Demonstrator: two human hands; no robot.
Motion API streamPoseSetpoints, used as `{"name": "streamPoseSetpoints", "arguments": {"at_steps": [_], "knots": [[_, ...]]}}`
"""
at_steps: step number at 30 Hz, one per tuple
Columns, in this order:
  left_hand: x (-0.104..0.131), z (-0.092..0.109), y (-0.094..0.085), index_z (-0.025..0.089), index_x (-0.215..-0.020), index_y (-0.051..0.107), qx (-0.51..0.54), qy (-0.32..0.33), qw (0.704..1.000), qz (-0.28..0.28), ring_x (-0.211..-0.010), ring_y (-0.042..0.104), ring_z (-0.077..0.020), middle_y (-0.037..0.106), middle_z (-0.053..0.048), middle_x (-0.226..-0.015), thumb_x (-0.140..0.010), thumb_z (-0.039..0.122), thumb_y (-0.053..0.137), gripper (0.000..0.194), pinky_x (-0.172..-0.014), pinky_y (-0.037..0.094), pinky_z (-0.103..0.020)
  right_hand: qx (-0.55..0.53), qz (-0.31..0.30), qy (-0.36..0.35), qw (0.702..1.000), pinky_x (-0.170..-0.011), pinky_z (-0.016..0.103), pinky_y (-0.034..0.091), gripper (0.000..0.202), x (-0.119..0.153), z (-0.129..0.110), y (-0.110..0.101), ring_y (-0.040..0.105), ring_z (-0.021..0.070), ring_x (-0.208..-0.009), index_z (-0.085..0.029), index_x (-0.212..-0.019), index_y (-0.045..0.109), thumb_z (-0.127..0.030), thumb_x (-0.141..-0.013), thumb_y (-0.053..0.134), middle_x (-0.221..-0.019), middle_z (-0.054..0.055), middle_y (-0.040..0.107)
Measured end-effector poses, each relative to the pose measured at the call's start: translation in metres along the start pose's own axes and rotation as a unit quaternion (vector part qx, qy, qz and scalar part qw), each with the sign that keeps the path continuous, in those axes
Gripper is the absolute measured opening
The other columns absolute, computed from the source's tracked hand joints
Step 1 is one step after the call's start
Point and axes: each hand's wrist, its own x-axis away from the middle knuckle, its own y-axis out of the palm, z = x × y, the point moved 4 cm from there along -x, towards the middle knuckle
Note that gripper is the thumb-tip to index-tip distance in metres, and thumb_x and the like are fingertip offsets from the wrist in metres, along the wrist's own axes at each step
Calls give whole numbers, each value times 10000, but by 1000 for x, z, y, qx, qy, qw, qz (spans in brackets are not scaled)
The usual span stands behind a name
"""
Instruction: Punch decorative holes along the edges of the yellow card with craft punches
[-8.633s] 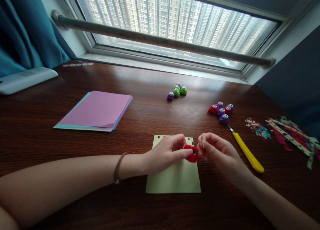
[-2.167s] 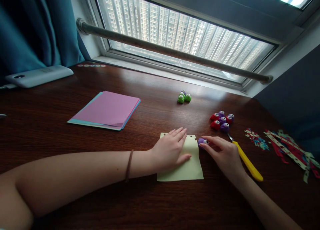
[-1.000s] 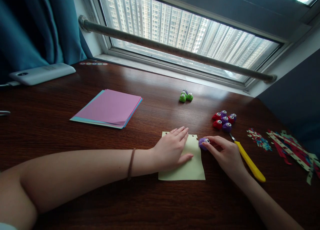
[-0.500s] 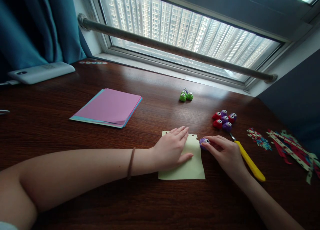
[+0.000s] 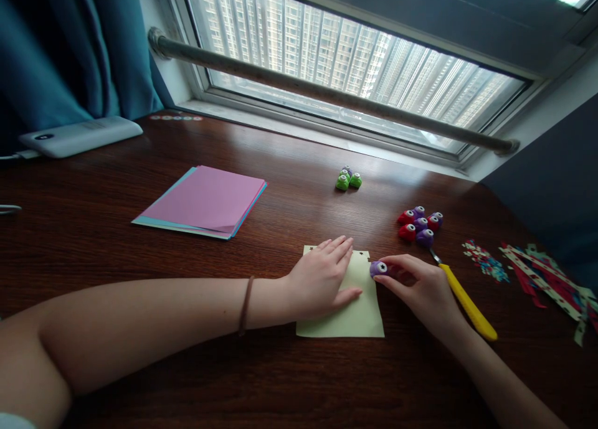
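Observation:
My left hand (image 5: 322, 279) lies flat on a pale yellow-green sheet of paper (image 5: 359, 317), fingers stretched toward its far edge. Small star-shaped holes show along that far edge. Between thumb and fingers, my right hand (image 5: 420, 286) grips a purple craft punch (image 5: 378, 268) with a black star on its white top. The punch is at the sheet's right edge, near the far corner; whether paper sits in its slot I cannot tell.
Red and purple punches (image 5: 420, 223) cluster behind my right hand, green ones (image 5: 343, 181) farther back. A yellow-handled tool (image 5: 469, 304) lies beside my right wrist. Paper bits (image 5: 486, 261) and cut strips (image 5: 546, 273) lie right, a coloured paper stack (image 5: 205, 195) left, a phone (image 5: 84, 136) far left.
My right hand has tilted the purple punch and shifted it slightly left, so its star top shows more plainly. My left hand stays flat on the sheet.

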Motion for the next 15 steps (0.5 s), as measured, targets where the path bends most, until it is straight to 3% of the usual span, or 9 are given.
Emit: {"name": "streamPoseSetpoints", "arguments": {"at_steps": [6,15], "knots": [[1,-1,2,3,-1305,363,8,0,1000,-1,-1304,204,-264,288,-177,-1393,-864,553,445,709,-1074,190,-369,-39,-47,-26,998,-616,267,480,170,0,-9,3,561,152,-717,-208,-960,631,-210,-790,628,-930,19,598],[1,-1,1,3,-1309,357,7,1,1000,-4,-1307,194,-260,282,-175,-1397,-870,555,432,709,-1075,180,-370,-22,-40,-59,997,-639,268,479,193,0,-5,7,561,167,-769,-219,-1001,639,-207,-810,609,-963,32,586]]}}
